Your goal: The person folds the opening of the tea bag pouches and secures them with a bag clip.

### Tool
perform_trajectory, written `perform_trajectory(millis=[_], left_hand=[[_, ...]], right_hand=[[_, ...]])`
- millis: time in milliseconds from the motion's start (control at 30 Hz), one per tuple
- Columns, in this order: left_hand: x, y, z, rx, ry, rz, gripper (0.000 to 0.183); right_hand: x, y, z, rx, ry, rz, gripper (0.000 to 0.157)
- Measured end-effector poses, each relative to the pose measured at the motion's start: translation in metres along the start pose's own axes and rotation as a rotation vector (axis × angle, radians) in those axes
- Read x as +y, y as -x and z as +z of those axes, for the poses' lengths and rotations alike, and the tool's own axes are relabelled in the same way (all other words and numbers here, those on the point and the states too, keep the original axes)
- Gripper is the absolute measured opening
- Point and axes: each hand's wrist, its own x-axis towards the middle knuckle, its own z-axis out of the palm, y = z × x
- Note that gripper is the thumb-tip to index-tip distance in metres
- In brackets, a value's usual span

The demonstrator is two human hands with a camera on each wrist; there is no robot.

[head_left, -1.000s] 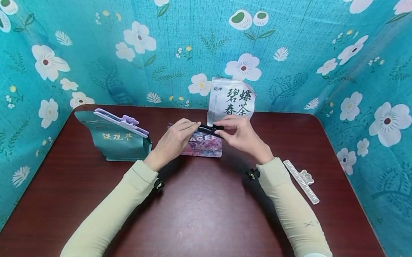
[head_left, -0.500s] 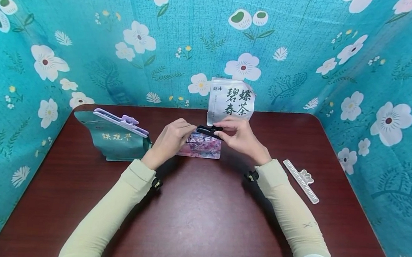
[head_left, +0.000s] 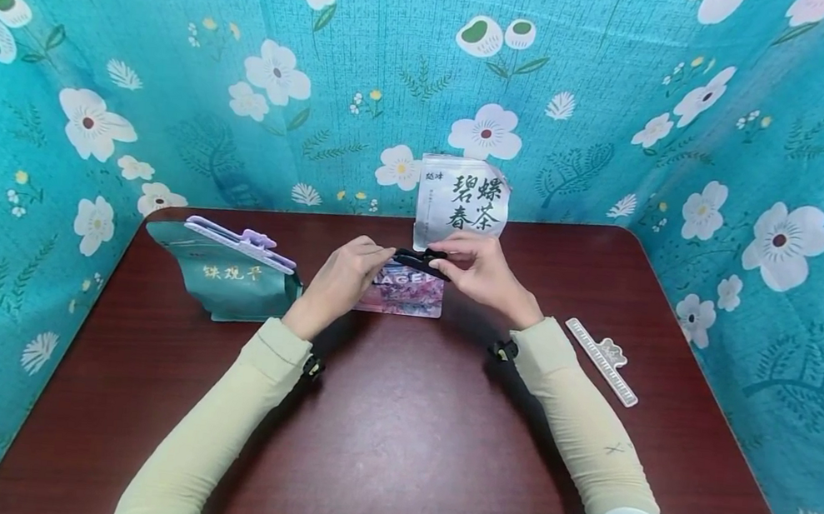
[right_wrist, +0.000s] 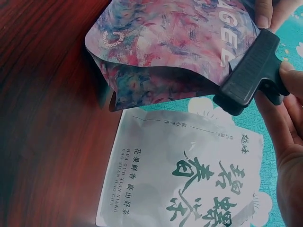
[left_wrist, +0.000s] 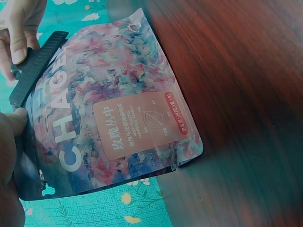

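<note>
A pink and blue patterned tea pouch (head_left: 408, 297) stands near the back of the table, its top edge toward the hands. My left hand (head_left: 340, 279) pinches the pouch's top left corner; in the left wrist view the thumb lies on the pouch (left_wrist: 109, 90) just beside the clip's end. My right hand (head_left: 489, 275) holds a black bag clip (right_wrist: 248, 71) by its handle, between thumb and fingers. The clip's long bar lies across the right part of the pouch's top edge. Part of the pouch's left side is hidden behind my left hand in the head view.
Behind the right hand, a white tea pouch (head_left: 456, 199) leans at the back by the flowered cloth. At left stands a green tea pouch (head_left: 239, 285) with a purple clip (head_left: 243, 243) across its top. A white ruler-like clip (head_left: 600, 361) lies at right on the table.
My left hand has shifted a little left and away from the clip's end, mostly in the first half second. The clip's left end now shows more, and my right hand barely moved.
</note>
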Motion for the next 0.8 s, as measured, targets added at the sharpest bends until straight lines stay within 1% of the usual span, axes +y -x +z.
perform_trajectory(millis=[200,367,533,667,800], left_hand=[[0.0009,-0.0025,-0.0003,-0.017,-0.003,-0.011,0.028],[0.0021,-0.0055,0.0008,-0.028,-0.033,0.004,0.026],[0.0033,-0.0081,0.0009,-0.031,-0.069,0.010,0.022],[0.0036,-0.0093,-0.0009,-0.025,-0.094,0.024,0.021],[0.0025,-0.0079,-0.0041,-0.006,-0.060,0.005,0.022]], right_hand=[[-0.0016,-0.0016,-0.0029,-0.018,0.003,0.023,0.025],[0.0028,-0.0005,-0.0032,-0.026,0.000,0.056,0.028],[0.0037,0.0000,-0.0022,-0.016,0.011,0.070,0.030],[0.0032,-0.0004,0.0003,-0.044,0.017,0.081,0.033],[0.0018,-0.0016,0.0031,-0.077,0.019,0.122,0.034]])
